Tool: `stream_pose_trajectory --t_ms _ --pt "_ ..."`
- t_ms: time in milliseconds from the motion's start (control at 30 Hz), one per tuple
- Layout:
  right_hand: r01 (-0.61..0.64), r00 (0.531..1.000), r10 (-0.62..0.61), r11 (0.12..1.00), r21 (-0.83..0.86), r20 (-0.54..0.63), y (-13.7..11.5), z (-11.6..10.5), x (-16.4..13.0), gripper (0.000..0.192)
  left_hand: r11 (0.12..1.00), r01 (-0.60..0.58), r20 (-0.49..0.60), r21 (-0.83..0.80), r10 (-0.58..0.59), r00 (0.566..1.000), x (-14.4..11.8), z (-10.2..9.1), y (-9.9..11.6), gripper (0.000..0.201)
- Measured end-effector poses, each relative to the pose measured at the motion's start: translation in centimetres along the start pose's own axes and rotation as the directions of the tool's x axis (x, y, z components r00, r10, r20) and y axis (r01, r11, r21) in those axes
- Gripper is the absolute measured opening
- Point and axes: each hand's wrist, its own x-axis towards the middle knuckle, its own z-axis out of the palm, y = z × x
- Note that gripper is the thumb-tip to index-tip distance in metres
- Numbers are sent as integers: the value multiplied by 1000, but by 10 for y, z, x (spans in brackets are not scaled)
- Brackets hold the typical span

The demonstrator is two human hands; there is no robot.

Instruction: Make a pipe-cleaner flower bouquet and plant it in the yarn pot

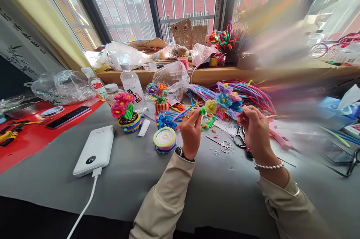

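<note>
A bunch of fuzzy pipe-cleaner flowers in yellow, blue, pink and purple is held sideways above the table. My left hand pinches its green stem end. At the other end, my right hand has its fingertips closed at the edge of a blue flower. Just left of my left hand stands a round pot wrapped in coloured pipe cleaners, with a white filling on top. Small silver scissors lie on the table between my hands. Black-handled scissors are partly hidden by my right hand.
A white power bank with a cable lies at left. Behind it are a potted pink flower, a striped flower pot and a water bottle. Loose pipe cleaners and a pink glue gun lie at right. The right side is blurred.
</note>
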Motion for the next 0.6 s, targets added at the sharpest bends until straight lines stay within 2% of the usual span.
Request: stream_pose_trajectory --t_ms 67,133,167,233,333,467,600 --pt "-37 999 33 995 -95 -41 8 -2 4 10 996 46 21 -72 -45 999 1 -1 1 20" --pt "-58 998 55 978 -198 -20 17 -4 7 22 986 83 60 -147 -75 995 2 -2 2 19" --pt "-46 999 46 970 -239 -9 21 -4 8 27 979 100 73 -180 -88 993 2 -2 3 19" --pt "7 1000 1 961 -275 25 24 -5 8 26 964 145 92 -221 -127 988 3 -2 4 18" --pt "69 996 -54 966 -248 65 15 -4 5 35 945 211 121 -250 -186 975 3 -2 4 16" --pt "107 978 -79 984 -141 191 -4 -3 -2 48 947 202 142 -249 -171 975 3 -2 4 18" --pt "210 937 -178 975 -76 299 -12 -3 -6 34 954 193 153 -228 -161 975 3 0 5 19"
